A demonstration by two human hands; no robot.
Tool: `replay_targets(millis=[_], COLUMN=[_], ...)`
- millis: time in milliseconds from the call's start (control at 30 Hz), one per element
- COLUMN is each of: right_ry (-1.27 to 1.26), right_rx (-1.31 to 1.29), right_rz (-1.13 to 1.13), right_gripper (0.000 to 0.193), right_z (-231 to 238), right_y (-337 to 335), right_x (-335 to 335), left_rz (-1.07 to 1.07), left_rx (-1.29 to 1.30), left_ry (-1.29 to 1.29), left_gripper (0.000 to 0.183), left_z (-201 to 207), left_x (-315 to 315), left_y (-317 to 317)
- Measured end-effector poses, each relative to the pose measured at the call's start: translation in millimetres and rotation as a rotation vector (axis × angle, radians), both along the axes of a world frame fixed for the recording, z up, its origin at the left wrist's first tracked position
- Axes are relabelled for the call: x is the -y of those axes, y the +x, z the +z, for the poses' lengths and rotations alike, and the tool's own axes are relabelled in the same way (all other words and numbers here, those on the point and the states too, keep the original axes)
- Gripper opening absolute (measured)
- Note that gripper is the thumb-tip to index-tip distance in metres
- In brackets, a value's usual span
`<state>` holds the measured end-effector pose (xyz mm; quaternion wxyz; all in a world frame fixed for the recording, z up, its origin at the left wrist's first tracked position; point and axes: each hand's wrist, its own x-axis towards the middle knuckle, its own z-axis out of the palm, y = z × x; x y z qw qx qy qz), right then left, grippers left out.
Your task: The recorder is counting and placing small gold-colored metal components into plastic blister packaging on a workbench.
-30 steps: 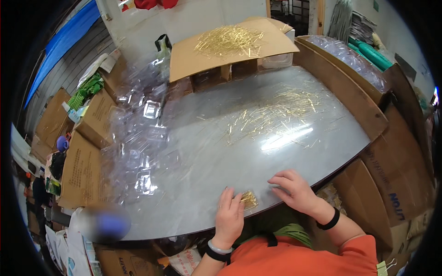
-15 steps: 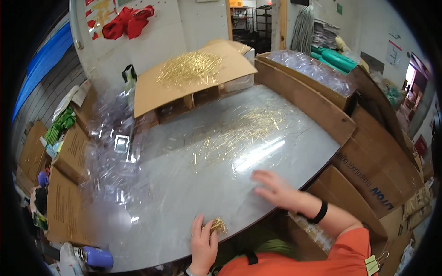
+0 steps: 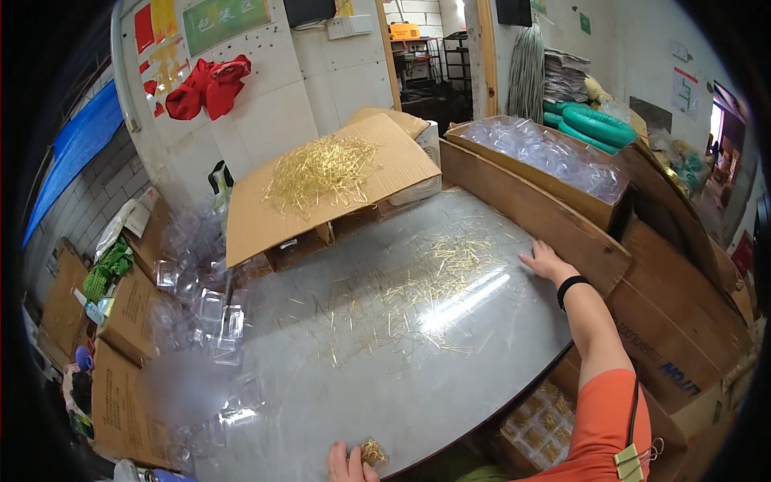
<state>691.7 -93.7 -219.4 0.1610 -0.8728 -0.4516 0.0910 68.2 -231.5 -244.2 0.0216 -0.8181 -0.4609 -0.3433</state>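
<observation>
My left hand (image 3: pixel 348 463) is at the near edge of the table, its fingers against a small clear box (image 3: pixel 373 452) filled with thin gold-coloured pins. Part of that hand is cut off by the lower edge of the picture. Out to the right, my right hand (image 3: pixel 548 262) lies with fingers apart and nothing in it, at the table's side beside a brown board (image 3: pixel 536 201). Loose gold pins (image 3: pixel 450 269) are scattered over the middle of the grey table (image 3: pixel 321 402), to the left of my right hand.
A cardboard sheet (image 3: pixel 253 229) at the back bears a heap of gold pins (image 3: pixel 321 173). Empty clear plastic boxes (image 3: pixel 213 313) pile up at left; more fill a carton (image 3: pixel 534 149) at back right. Below the table's right edge, filled boxes (image 3: pixel 540 426) sit in a carton.
My right hand has moved from the near middle of the table to its far right side. The left hand stays by the small box. The view has tilted upward.
</observation>
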Motion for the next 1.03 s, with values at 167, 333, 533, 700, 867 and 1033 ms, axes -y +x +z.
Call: replay_targets(millis=[167,333,533,700,867,1033], right_ry=[-0.124,-0.078,0.012,0.102,0.025,-0.132], right_rx=[0.123,0.233,0.187,0.167,0.003,0.106], right_rz=[0.188,0.516,0.737,0.471,0.062,0.559], right_gripper=[0.093,0.092,0.085,0.076,0.078,0.087], right_z=[-7.1,-7.8,-16.4,-19.9,-9.4,-32.8], right_y=[-35.1,-113.4,-211.3,-173.8,-63.4,-149.6], right_x=[3.3,49.7,80.3,35.7,11.5,10.0], left_rz=[0.024,0.027,0.013,-0.009,-0.057,-0.008], left_rx=[0.001,-0.023,-0.011,0.033,0.006,0.056], left_ry=[-0.01,0.024,-0.006,-0.042,-0.05,-0.164], left_gripper=[0.035,0.034,0.034,0.035,0.037,0.04], left_z=[-4.4,-5.4,-4.3,-6.0,-3.8,-15.8], left_x=[1.3,1.1,-2.3,-1.8,-4.2,-1.3], left_y=[0.0,-0.4,1.7,-4.7,-6.5,-9.3])
